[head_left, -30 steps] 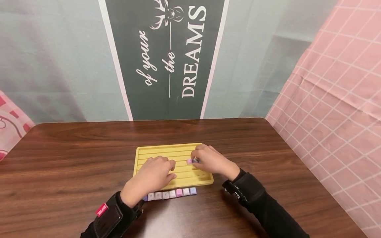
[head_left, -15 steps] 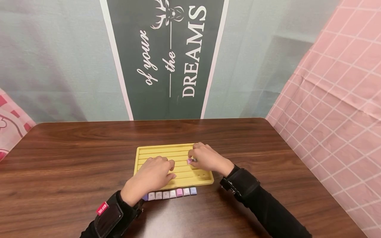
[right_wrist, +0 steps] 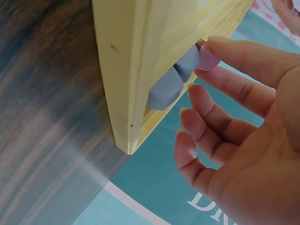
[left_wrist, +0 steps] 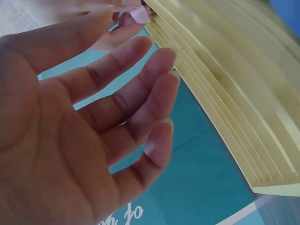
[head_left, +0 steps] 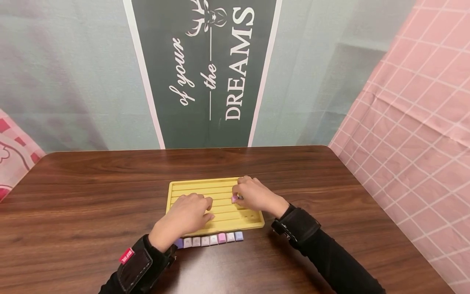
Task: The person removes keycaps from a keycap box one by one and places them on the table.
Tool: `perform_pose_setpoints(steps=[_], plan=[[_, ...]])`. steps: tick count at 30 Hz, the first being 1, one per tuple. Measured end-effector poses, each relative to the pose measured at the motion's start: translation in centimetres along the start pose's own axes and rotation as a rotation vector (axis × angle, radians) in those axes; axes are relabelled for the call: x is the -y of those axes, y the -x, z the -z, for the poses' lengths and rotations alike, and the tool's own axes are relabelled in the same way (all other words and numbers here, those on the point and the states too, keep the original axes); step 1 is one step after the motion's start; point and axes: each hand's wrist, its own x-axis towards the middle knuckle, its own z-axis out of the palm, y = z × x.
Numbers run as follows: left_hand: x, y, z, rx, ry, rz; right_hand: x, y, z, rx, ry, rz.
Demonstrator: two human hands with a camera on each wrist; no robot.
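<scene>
My right hand (head_left: 253, 195) pinches a pink-purple keycap (right_wrist: 208, 58) between thumb and index finger. It holds the keycap at a slot near the right side of the yellow ridged tray (head_left: 223, 209). Beside it, the right wrist view shows two grey-blue keycaps (right_wrist: 166, 89) seated in the tray, one after the other. Over the tray's left front part hovers my left hand (head_left: 187, 214). Its fingers are loosely bent, and the left wrist view shows nothing in the palm (left_wrist: 56, 126). Part of the tray is hidden beneath both hands.
In front of the tray, a row of several loose keycaps (head_left: 205, 241) lies on the brown wooden table (head_left: 312, 175); my left wrist covers its left end. A printed curtain (head_left: 216, 73) hangs behind the table, and a pink checked cloth (head_left: 415, 143) hangs at the right.
My right hand has shifted slightly left, from the darker keycap to the pink-purple one, and now pinches it. The left hand stays nearly in place.
</scene>
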Motion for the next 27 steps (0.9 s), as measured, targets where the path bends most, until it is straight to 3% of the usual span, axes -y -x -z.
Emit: perform_pose_setpoints(steps=[6,11,17,27], plan=[[0.1,-0.1,0.0,-0.019,-0.005,0.001,0.2,0.6,0.5,-0.033,-0.025,0.008],[-0.3,-0.1,-0.2,-0.044,-0.036,-0.035,0.6,1.6,1.2,-0.073,-0.017,0.020],[-1.3,0.2,-0.2,-0.069,-0.066,-0.087,1.2,3.4,1.9,-0.102,-0.013,0.043],[-3.3,0.5,-0.8,-0.101,-0.146,-0.169,2.3,5.7,1.9,-0.146,0.041,0.152]])
